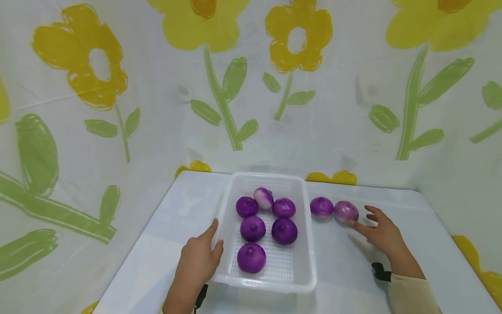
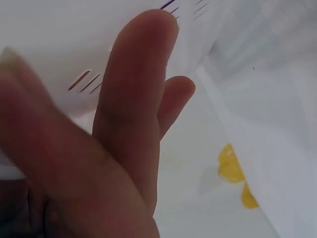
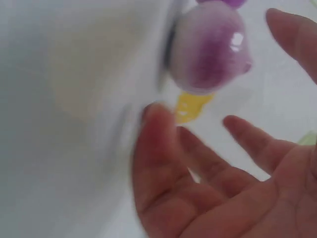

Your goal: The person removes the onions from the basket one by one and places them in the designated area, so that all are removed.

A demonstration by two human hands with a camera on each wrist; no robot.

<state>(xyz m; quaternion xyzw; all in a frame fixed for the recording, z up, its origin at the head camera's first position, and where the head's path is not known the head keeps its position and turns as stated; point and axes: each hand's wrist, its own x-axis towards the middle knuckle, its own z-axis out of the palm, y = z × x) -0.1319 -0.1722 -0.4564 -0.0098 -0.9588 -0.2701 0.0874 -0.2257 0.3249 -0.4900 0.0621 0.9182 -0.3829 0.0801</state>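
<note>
A white plastic basket (image 1: 310, 261) with a perforated floor stands in the middle of the table in the head view. Inside it lie several purple onions, among them a half-white one (image 1: 263, 198) at the back. My left hand (image 1: 196, 259) is at the basket's left wall, fingers extended along it; the left wrist view shows these fingers (image 2: 131, 99) close against the slotted side. Right of the basket, a dark purple onion (image 1: 322, 207) and a paler, glossy onion (image 1: 347, 211) lie side by side. My right hand (image 1: 382, 233) reaches around the paler one, fingers spread and thumb near its front.
The white table (image 1: 157, 244) carries the basket and the two loose onions. Behind and beside it hangs a white cloth (image 1: 337, 131) printed with yellow flowers and green leaves. A dark strap (image 1: 380, 272) sits at my right wrist.
</note>
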